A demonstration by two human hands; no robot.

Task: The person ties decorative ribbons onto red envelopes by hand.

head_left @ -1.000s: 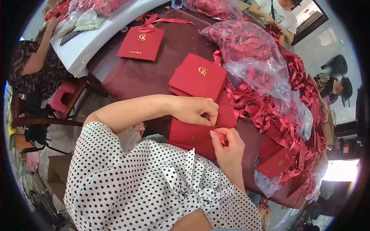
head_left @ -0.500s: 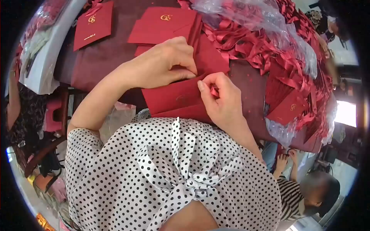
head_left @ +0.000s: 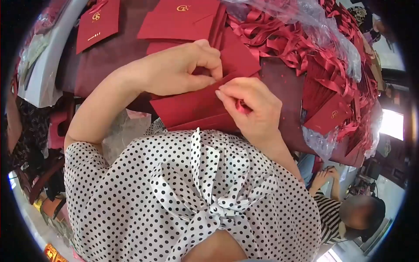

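Note:
A red paper bag point(head_left: 187, 108) lies flat in front of my body at the table's near edge. My left hand point(head_left: 183, 67) is closed in a pinch at the bag's upper edge, its fingertips partly hidden. Close beside it, my right hand point(head_left: 253, 105) pinches the same edge with thumb and forefinger, and a bit of red ribbon point(head_left: 242, 107) shows inside its curled fingers. Just beyond my hands is a stack of red bags point(head_left: 179, 19) with a gold logo on the top one.
Another red bag point(head_left: 98, 24) lies at the far left, near a white box point(head_left: 50, 65). Red ribbons point(head_left: 279, 43) and clear plastic point(head_left: 345, 48) heap at the right, with more bags point(head_left: 329, 115). A person in stripes point(head_left: 327, 216) sits at lower right.
Both hands have stayed at the bag's edge, with the right fingertips shifted slightly left and up. The bag is tilted a little more. The seated person's hands have come together.

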